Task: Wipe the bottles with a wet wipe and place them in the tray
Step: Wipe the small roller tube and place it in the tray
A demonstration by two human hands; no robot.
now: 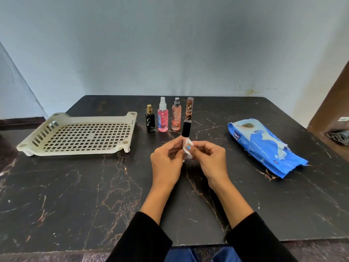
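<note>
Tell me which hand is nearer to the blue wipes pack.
Right. The right hand is mid-table with the blue wipes pack off to its right; the left hand, gripping the lip gloss tube, sits farther away on the tray side.

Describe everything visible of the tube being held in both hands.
The lip gloss tube is slim, with a glossy black cap on top and a clear body of pale pink contents bearing dark lettering down its side. It looks like plastic. It is capped, held nearly upright and tilted slightly, above the dark table in front of the row of four bottles. The left hand holds its lower body, while the right hand presses a white wet wipe against it.
</note>
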